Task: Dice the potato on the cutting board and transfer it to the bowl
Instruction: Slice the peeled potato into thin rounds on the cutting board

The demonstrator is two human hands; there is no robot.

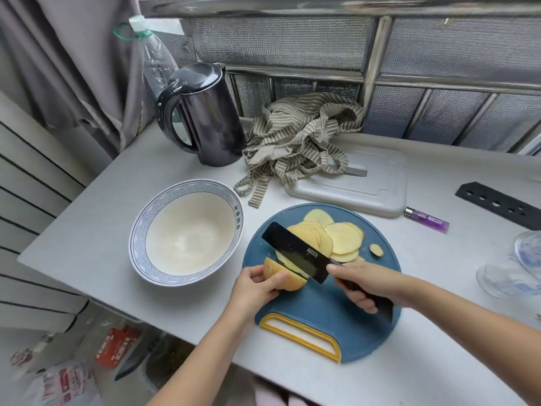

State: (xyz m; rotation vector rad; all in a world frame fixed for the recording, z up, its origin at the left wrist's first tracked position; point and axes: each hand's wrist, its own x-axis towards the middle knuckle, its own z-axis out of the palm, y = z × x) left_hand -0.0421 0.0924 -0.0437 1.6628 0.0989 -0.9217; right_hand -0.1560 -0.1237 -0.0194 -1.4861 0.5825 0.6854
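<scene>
A pale grey desk [102, 230] fills the view from above. A round blue plastic cutting board [322, 312] with a yellow handle slot on its near edge lies on the desk in front of the person. Just left of it, and apart from it, stands a wide white ceramic bowl [140, 230] with a blue wave-pattern rim. Blue characters are printed on the rim, too small to read.

A black rectangular cleaver [295, 253] slants across the board, its handle to the near right and its blade end to the far left. A small printed mark on the blade cannot be read.

The right hand [371, 285] grips the cleaver's dark handle, forefinger stretched toward the blade. The left hand [254, 288] curls round the uncut yellow-skinned potato piece [272, 266] on the board's left side. The potato's rounded end points near left, and its cut face meets the blade. Thin round potato slices [344, 238] lie overlapped on the far side of the blade.

A purple lighter [427, 221] lies on the desk beyond the board, its label unreadable.
</scene>
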